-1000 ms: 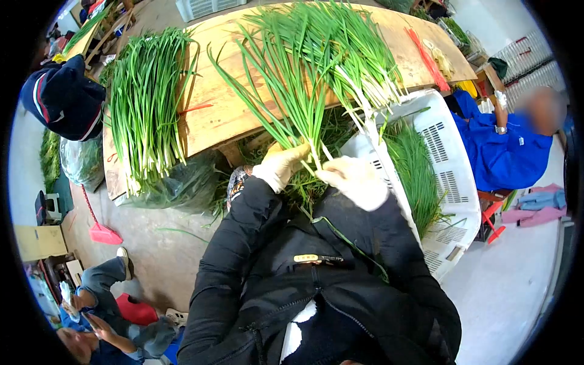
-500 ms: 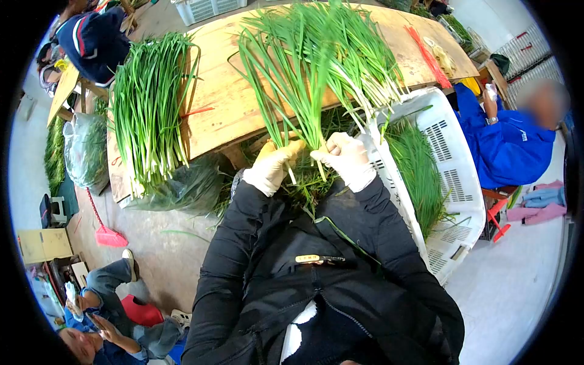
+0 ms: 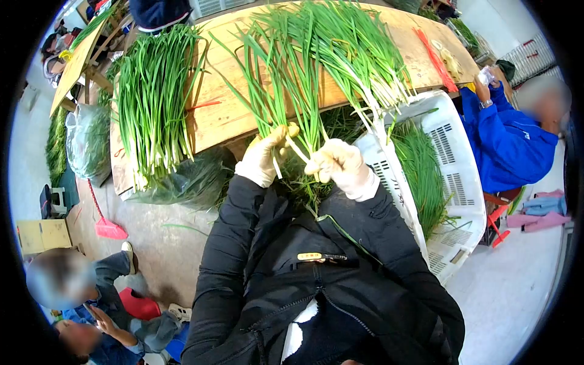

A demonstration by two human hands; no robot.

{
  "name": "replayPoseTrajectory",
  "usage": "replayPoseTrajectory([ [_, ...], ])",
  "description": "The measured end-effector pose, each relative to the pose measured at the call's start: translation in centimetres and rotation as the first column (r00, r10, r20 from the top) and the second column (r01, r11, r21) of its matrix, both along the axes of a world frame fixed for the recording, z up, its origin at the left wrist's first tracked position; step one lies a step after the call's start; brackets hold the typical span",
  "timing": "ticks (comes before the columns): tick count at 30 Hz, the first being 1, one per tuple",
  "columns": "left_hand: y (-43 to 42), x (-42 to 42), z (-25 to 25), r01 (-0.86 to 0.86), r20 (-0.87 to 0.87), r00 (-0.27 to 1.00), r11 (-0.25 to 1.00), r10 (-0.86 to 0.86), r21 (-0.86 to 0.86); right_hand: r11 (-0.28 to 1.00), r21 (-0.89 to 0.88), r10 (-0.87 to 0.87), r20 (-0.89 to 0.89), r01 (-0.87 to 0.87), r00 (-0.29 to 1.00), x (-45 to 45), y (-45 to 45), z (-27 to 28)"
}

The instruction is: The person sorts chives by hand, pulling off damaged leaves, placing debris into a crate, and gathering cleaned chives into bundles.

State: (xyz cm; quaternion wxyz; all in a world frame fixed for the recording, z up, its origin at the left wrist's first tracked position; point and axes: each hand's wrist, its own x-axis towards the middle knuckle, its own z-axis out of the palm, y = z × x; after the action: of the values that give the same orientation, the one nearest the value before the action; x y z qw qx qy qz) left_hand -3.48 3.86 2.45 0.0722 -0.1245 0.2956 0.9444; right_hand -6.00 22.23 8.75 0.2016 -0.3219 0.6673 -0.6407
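My gloved left hand (image 3: 266, 155) is closed round the white lower ends of several garlic chives (image 3: 274, 91), whose leaves reach up over the table. Just to the right, my gloved right hand (image 3: 342, 167) pinches pale stalk ends from the same loose group, its fingers bent inward. The two hands are a little apart, below the table's near edge. A pile of loose garlic chives (image 3: 356, 55) lies beyond my right hand, roots toward me. On the left of the table, a thick heap of garlic chives (image 3: 155, 100) lies with its white ends toward me.
The wooden table (image 3: 228, 115) carries red ties (image 3: 435, 61) at its right. A white plastic crate (image 3: 447, 146) with greens stands at my right. A stuffed clear bag (image 3: 90, 146) and a red dustpan (image 3: 111, 229) are at left. Other people sit at right (image 3: 511, 140) and lower left.
My right hand has lowered slightly, and the chives it holds have swung left toward those in my left hand. The person in blue at right has raised their hands.
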Motion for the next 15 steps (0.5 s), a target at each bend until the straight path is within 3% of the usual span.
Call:
replayPoseTrajectory([
  [2, -0.1, 0.1, -0.1, 0.029, 0.035, 0.999, 0.996, -0.026, -0.089, 0.964, 0.184, -0.113, -0.371, 0.193, 0.922, -1.6, -0.4, -0.4],
  [3, 0.1, 0.0, -0.2, 0.032, 0.068, 0.997, 0.996, -0.026, -0.087, 0.948, 0.22, -0.205, -0.125, 0.229, 0.971, -1.4, -1.4, 0.6],
  [6, 1.0, 0.0, -0.3, 0.02, 0.048, 0.999, 0.999, -0.022, 0.035, 0.808, 0.521, -0.063, -0.388, 0.275, 0.92, -3.2, -2.7, 0.0],
  [8, 0.9, -0.3, -1.1, 0.06, 0.016, 0.998, 0.996, -0.061, 0.063, 0.766, 0.568, -0.027, -0.439, 0.3, 0.898, -3.8, -3.6, -0.7],
  [10, 1.4, -0.6, -1.0, -0.021, 0.063, 0.998, 0.997, 0.016, 0.079, 0.828, 0.542, -0.049, -0.182, 0.142, 0.982, -4.3, -3.6, -1.5],
  [12, 0.9, -0.1, -0.5, 0.006, 0.083, 0.997, 0.996, -0.013, 0.093, 0.919, 0.393, -0.002, 0.087, -0.032, 0.996, -4.4, -3.6, -0.9],
  [13, 0.9, -0.1, -0.7, 0.009, 0.02, 1.0, 0.984, -0.013, 0.178, 0.944, 0.327, -0.028, 0.2, -0.04, 0.979, -4.7, -3.7, -1.9],
  [14, 0.9, -0.6, -1.6, 0.004, 0.033, 0.999, 0.989, -0.009, 0.149, 0.964, 0.263, -0.047, 0.314, -0.039, 0.948, -5.0, -3.9, -2.9],
  [15, 0.8, -0.4, -1.4, -0.002, 0.041, 0.999, 0.992, -0.004, 0.126, 0.959, 0.281, -0.067, 0.3, -0.021, 0.952, -4.5, -4.2, -2.2],
])
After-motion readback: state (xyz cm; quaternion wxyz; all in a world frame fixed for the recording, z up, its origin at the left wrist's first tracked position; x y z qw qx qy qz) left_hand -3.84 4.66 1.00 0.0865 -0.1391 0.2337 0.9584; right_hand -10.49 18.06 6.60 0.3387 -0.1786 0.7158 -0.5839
